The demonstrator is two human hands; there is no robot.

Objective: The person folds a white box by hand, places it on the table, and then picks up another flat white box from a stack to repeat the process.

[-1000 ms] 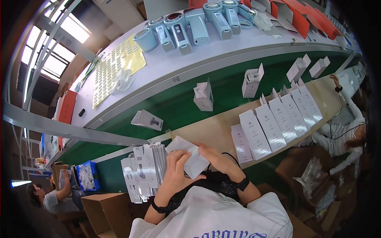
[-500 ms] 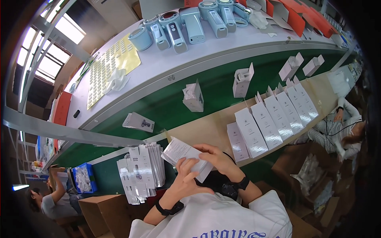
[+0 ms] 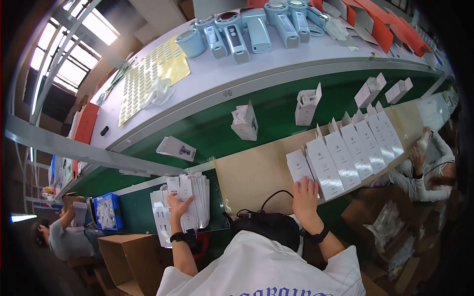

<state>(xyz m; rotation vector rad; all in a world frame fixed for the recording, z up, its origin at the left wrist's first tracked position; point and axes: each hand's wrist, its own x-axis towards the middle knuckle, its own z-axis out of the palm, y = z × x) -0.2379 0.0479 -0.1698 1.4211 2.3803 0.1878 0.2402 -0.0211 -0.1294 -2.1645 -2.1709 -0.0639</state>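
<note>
Both of our hands had come apart since the earlier frame, when they closed together around a small carton: our left hand (image 3: 178, 206) had gone out to the left, our right hand (image 3: 307, 203) to the right. We could not tell where that carton ended up. Directly beneath the left hand, and spreading to its right and just beyond its fingertips, lay the stack of folded white cartons (image 3: 200, 200), long axes pointing roughly away from our body, nearly in line with the left forearm. That hand was the nearer one; the right was well apart from the stack, across the brown work surface (image 3: 252, 167). Our left palm faced down, thumb stretched to the right, away from fingers bent onto the stack; whether they pinched a carton, we could not tell. Our right hand clamped nothing: its fingers lay straight and slightly spread, tips touching the near end of a short white carton (image 3: 298, 165) that stretched away beyond them. Farther right of those fingertips stood a row of taller white cartons (image 3: 344, 157), flaps raised. The right forearm slanted inward from the lower right.
</note>
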